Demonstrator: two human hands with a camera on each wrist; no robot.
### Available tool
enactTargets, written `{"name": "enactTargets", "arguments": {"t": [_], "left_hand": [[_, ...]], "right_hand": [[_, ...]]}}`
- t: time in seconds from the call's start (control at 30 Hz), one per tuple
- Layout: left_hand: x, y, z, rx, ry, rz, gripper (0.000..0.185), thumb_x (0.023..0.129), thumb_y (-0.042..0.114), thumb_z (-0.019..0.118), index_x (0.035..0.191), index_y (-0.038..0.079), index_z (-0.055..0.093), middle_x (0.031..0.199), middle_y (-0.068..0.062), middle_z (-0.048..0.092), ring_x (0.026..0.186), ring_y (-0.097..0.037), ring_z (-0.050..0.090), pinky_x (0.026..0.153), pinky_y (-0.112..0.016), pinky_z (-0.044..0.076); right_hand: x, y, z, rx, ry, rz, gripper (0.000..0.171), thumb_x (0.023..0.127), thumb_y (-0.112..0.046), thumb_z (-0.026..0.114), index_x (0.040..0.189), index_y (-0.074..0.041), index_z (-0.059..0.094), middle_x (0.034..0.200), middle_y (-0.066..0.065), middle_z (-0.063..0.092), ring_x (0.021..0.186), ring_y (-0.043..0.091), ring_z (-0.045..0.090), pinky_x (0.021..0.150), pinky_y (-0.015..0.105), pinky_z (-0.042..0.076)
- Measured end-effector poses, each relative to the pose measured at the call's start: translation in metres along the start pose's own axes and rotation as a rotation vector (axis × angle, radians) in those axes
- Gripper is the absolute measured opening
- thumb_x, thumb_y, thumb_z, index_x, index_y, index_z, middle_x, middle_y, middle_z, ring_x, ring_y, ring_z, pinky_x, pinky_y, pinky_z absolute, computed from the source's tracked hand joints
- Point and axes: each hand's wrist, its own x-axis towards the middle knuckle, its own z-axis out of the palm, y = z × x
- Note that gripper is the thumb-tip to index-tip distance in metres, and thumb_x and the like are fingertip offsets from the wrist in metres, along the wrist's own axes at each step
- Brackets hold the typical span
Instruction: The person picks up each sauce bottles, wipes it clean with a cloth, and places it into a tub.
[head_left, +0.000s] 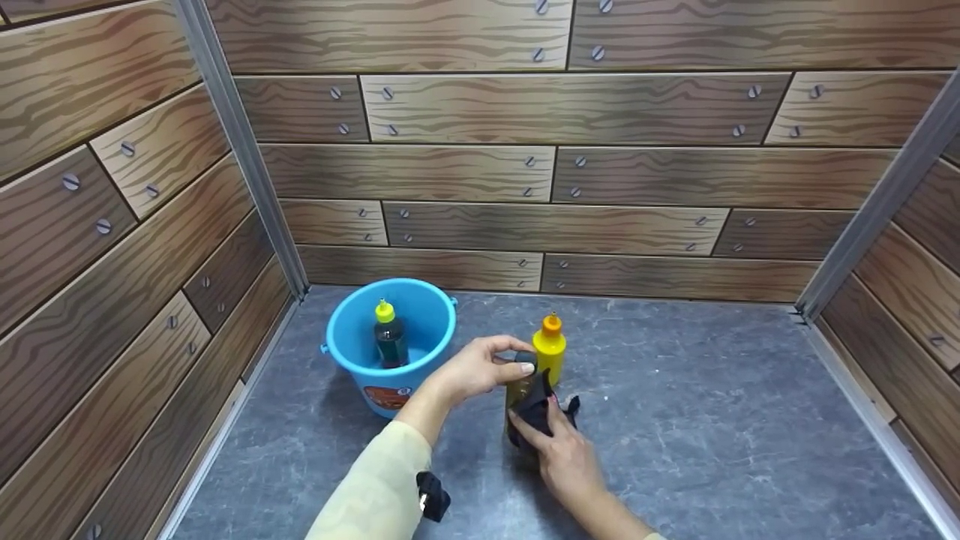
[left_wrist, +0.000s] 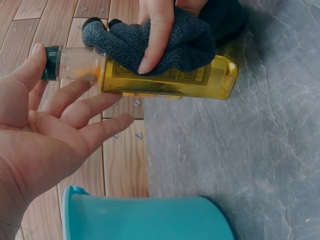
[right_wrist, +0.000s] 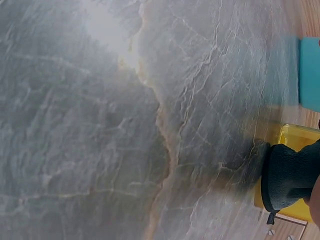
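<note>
My left hand (head_left: 480, 367) pinches the dark green cap (left_wrist: 51, 63) of a clear bottle (left_wrist: 220, 80) of yellow liquid, likely oil. In the left wrist view its other fingers stretch out along the bottle's neck. A dark grey cloth (left_wrist: 187, 45) lies against the bottle's side, and my right hand (head_left: 568, 454) holds it there with fingers pressed on the label. In the right wrist view the cloth (right_wrist: 287, 175) wraps the bottle's lower part, close to the table. Just behind the cloth stands a yellow squeeze bottle (head_left: 550, 351) with an orange cap.
To the left stands a blue bucket (head_left: 431, 384), with a dark bottle (head_left: 390, 341) with a yellow cap upright inside. Grey marbled tabletop (head_left: 712, 420) extends to the right. Wood-patterned walls (head_left: 465, 112) enclose the back and both sides.
</note>
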Motion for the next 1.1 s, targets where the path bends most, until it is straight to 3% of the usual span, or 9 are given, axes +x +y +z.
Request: {"name": "enactTargets", "arguments": {"t": [0.37, 0.6, 0.83, 1.1], "left_hand": [[-0.0015, 0.0013, 0.0020, -0.023, 0.011, 0.002, 0.026, 0.103, 0.028, 0.074, 0.128, 0.023, 0.074, 0.128, -0.004, 0.072, 0.113, -0.021, 0.070, 0.105, -0.055, 0.052], [-0.0021, 0.0015, 0.0027, 0.002, 0.008, -0.013, 0.028, 0.102, 0.032, 0.074, 0.129, 0.024, 0.073, 0.126, 0.000, 0.073, 0.111, -0.020, 0.070, 0.103, -0.056, 0.053], [-0.0027, 0.0015, 0.0012, 0.014, 0.012, -0.012, 0.027, 0.103, 0.033, 0.073, 0.129, 0.026, 0.073, 0.126, 0.001, 0.073, 0.112, -0.021, 0.069, 0.102, -0.057, 0.052], [-0.0011, 0.0001, 0.0004, 0.011, 0.003, 0.015, 0.029, 0.103, 0.033, 0.073, 0.130, 0.024, 0.073, 0.127, 0.000, 0.072, 0.111, -0.019, 0.070, 0.101, -0.052, 0.054]], "right_hand": [[-0.0002, 0.0026, 0.0029, -0.034, -0.017, -0.004, 0.067, 0.080, 0.007, 0.081, 0.132, -0.035, 0.077, 0.136, 0.038, 0.061, 0.114, 0.050, 0.068, 0.075, 0.056, 0.062], [-0.0043, 0.0048, 0.0023, -0.019, -0.150, 0.031, 0.061, 0.085, 0.006, 0.078, 0.130, -0.036, 0.077, 0.128, 0.037, 0.065, 0.116, 0.048, 0.068, 0.082, 0.055, 0.061], [-0.0017, 0.0047, 0.0012, -0.020, -0.189, 0.043, 0.057, 0.088, 0.003, 0.076, 0.129, -0.037, 0.078, 0.127, 0.036, 0.066, 0.115, 0.047, 0.069, 0.083, 0.056, 0.061], [-0.0020, 0.0044, -0.0026, -0.015, -0.380, 0.084, 0.054, 0.089, -0.001, 0.073, 0.129, -0.037, 0.078, 0.129, 0.041, 0.063, 0.119, 0.054, 0.065, 0.085, 0.062, 0.059]]}}
